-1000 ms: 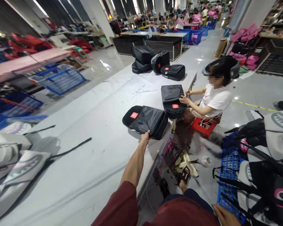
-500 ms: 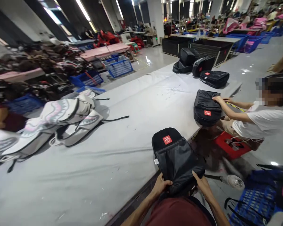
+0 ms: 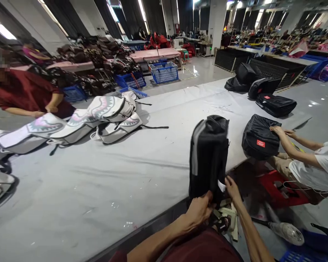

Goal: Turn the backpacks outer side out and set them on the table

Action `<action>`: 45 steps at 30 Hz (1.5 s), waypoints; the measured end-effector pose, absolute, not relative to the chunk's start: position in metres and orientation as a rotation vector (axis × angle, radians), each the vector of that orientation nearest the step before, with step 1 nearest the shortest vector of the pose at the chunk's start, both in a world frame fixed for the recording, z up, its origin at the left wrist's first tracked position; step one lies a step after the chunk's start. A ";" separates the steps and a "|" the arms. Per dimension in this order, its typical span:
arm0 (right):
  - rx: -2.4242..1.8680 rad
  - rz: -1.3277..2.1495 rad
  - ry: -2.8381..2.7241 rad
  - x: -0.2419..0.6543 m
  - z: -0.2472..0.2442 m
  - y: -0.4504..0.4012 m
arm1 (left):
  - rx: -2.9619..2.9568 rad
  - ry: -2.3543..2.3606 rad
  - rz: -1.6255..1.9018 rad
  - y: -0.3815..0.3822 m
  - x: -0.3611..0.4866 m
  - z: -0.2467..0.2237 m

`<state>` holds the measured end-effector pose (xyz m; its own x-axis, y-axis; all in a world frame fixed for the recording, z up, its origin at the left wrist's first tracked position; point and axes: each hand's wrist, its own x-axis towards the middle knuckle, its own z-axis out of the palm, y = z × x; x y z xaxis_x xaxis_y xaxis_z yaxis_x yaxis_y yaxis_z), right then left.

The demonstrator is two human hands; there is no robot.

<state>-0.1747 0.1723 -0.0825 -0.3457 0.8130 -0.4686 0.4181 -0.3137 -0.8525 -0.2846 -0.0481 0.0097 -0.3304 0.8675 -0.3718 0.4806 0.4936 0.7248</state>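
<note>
long and pale grey, the work table point(image 3: 104, 185) runs across a big workshop floor with strip lights overhead and racks of stock behind. at the far left a person in a dark red shirt point(image 3: 24, 92) leans over the table's far side, hands near a pile of white shark-print backpacks point(image 3: 98, 118) that lie flat, overlapping one another. behind them, blue wire baskets point(image 3: 164, 72) stand on the shiny floor.

near the table's front edge a black backpack point(image 3: 209, 156) stands upright on its end, a grey stripe down its left side. the left hand point(image 3: 200, 209) is clenched on its bottom edge, fingers curled under the fabric. the right hand point(image 3: 231, 189) is just beside it, pinching the lower right corner of the same bag close to a small white tag point(image 3: 221, 186); how firm that pinch is i cannot quite tell, as the thumb is hidden.

right of it, a second black backpack with a red label point(image 3: 258, 142) lies at the table edge, and a co-worker's hand point(image 3: 276, 130) rests on top of it; that person, in a white shirt point(image 3: 314, 171), sits beside the table. farther back, three more black bags point(image 3: 262, 89) sit grouped on the table's far right end.
</note>
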 end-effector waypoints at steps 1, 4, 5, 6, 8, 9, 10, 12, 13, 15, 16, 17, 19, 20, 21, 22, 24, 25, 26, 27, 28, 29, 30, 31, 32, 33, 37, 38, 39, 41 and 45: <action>-1.522 1.728 -1.526 -0.179 -0.067 0.184 | 1.109 1.968 0.710 -0.049 -0.288 0.009; -1.266 1.965 -1.206 -0.183 -0.008 0.205 | 0.981 2.078 1.137 -0.047 -0.299 0.016; -1.159 2.001 -1.163 -0.183 0.012 0.208 | 0.923 2.130 1.237 -0.044 -0.303 0.020; -1.096 1.984 -1.223 -0.185 0.031 0.209 | 0.888 2.158 1.288 -0.041 -0.306 0.024; -1.098 1.746 -1.577 -0.192 0.063 0.208 | 0.891 2.114 1.215 -0.034 -0.311 0.030; -1.093 1.645 -1.785 -0.197 0.074 0.206 | 0.898 2.069 1.148 -0.031 -0.312 0.031; -1.092 1.518 -1.971 -0.203 0.082 0.203 | 0.905 2.019 1.087 -0.029 -0.313 0.030; -1.112 1.298 -2.202 -0.213 0.091 0.198 | 0.901 1.944 1.050 -0.027 -0.314 0.025; -1.154 1.194 -2.257 -0.217 0.092 0.195 | 0.896 1.928 1.066 -0.027 -0.314 0.022; -1.266 1.040 -2.313 -0.225 0.093 0.192 | 0.894 1.916 1.102 -0.027 -0.317 0.016; -1.314 0.986 -2.333 -0.227 0.093 0.191 | 0.895 1.925 1.118 -0.027 -0.318 0.014; -1.351 0.942 -2.351 -0.230 0.094 0.190 | 0.899 1.938 1.128 -0.026 -0.320 0.013; -1.393 0.890 -2.368 -0.233 0.095 0.190 | 0.907 1.944 1.162 -0.025 -0.323 0.012; -1.405 0.877 -2.369 -0.234 0.096 0.190 | 0.904 1.943 1.189 -0.024 -0.325 0.012; -1.415 0.868 -2.371 -0.235 0.098 0.190 | 0.902 1.944 1.221 -0.023 -0.327 0.012; -1.424 0.856 -2.375 -0.236 0.098 0.191 | 0.911 1.956 1.254 -0.022 -0.328 0.013; -1.422 0.828 -2.386 -0.236 0.099 0.191 | 0.998 1.997 1.288 -0.020 -0.332 0.014; -1.419 0.806 -2.396 -0.235 0.099 0.191 | 1.077 2.025 1.275 -0.019 -0.334 0.015; -1.413 0.781 -2.408 -0.235 0.100 0.191 | 1.172 2.051 1.247 -0.018 -0.336 0.016; -1.400 0.758 -2.424 -0.234 0.099 0.190 | 1.276 2.084 1.206 -0.016 -0.338 0.017; -1.383 0.732 -2.446 -0.233 0.099 0.189 | 1.381 2.123 1.158 -0.015 -0.341 0.019; -1.363 0.703 -2.474 -0.232 0.099 0.188 | 1.477 2.173 1.100 -0.014 -0.343 0.021; -1.342 0.671 -2.507 -0.231 0.099 0.186 | 1.549 2.236 1.030 -0.012 -0.347 0.023; -1.323 0.638 -2.541 -0.229 0.099 0.184 | 1.584 2.293 0.942 -0.010 -0.350 0.025; -1.306 0.604 -2.576 -0.228 0.098 0.180 | 1.568 2.344 0.854 -0.009 -0.354 0.027; -1.290 0.570 -2.608 -0.227 0.097 0.177 | 1.502 2.383 0.791 -0.007 -0.359 0.030; -1.212 0.515 -2.668 -0.222 0.091 0.163 | 1.272 2.454 0.853 0.003 -0.371 0.042; -1.200 0.513 -2.671 -0.221 0.091 0.161 | 1.285 2.473 0.870 0.006 -0.373 0.046; -1.192 0.512 -2.671 -0.220 0.090 0.160 | 1.315 2.494 0.835 0.009 -0.374 0.050; -1.206 0.512 -2.668 -0.220 0.090 0.160 | 1.354 2.538 0.695 0.014 -0.381 0.052; -1.326 0.567 -2.577 -0.216 0.089 0.172 | 0.871 2.460 0.842 -0.011 -0.407 0.012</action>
